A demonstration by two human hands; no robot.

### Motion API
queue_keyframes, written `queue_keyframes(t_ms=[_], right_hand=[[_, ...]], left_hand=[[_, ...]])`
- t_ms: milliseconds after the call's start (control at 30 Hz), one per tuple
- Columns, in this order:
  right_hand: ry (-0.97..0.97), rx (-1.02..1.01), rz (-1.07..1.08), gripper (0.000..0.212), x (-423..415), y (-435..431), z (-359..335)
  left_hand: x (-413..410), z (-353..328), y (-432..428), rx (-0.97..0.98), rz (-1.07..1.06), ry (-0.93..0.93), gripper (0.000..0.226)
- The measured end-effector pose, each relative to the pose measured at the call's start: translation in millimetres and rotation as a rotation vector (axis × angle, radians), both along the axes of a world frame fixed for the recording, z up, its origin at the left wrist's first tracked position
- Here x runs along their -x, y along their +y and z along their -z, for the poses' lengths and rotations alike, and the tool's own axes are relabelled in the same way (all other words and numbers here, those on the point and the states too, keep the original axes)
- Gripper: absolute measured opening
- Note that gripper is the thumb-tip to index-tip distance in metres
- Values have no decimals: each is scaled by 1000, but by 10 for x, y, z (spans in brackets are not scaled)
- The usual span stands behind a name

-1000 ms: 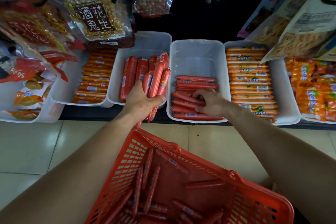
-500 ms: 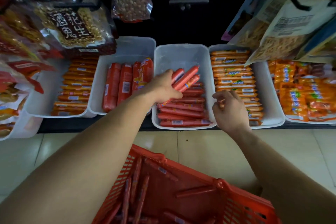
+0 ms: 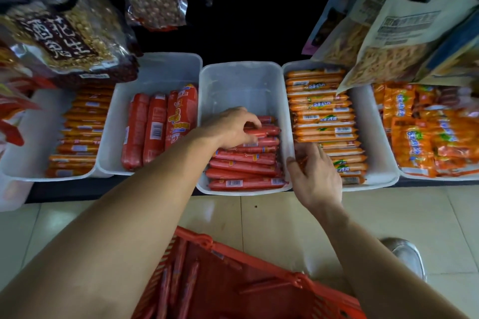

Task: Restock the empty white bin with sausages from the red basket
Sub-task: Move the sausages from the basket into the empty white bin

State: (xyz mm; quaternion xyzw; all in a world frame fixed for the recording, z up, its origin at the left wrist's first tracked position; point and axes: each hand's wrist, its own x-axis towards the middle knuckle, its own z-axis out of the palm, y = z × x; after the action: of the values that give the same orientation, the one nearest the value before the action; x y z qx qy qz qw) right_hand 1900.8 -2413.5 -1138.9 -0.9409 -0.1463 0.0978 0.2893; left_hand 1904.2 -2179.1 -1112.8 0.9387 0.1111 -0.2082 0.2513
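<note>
We are laying sausages flat and parallel in the white bin, left hand pinching one, right hand at the rim, grip unclear.

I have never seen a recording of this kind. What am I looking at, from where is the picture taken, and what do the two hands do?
There is no machine: a person works with bare hands. One camera on the head looks forward and down, so both arms show from above. The middle white bin is partly filled with thin red sausages; its far part is bare. The left hand reaches into it, fingers curled round sausages on top of the pile. The right hand is at that bin's right wall; whether it grips anything, I cannot tell. At the bottom is the red basket, with more sausages inside. The next bin holds orange sausages.
</note>
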Motion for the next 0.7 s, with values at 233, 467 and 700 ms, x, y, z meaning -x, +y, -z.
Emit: queue_keyframes(t_ms=[233,467,700], right_hand=[[13,22,27,22,-15,27,-10],[83,43,-21,31,-48,13,-25],[74,80,-62,42,235,1,-581]], left_hand=[[22,72,-193,22,-55,-183,44],[405,-16,-180,9,-160,-263,58],[1399,-558,-318,131,-270,-233,46]])
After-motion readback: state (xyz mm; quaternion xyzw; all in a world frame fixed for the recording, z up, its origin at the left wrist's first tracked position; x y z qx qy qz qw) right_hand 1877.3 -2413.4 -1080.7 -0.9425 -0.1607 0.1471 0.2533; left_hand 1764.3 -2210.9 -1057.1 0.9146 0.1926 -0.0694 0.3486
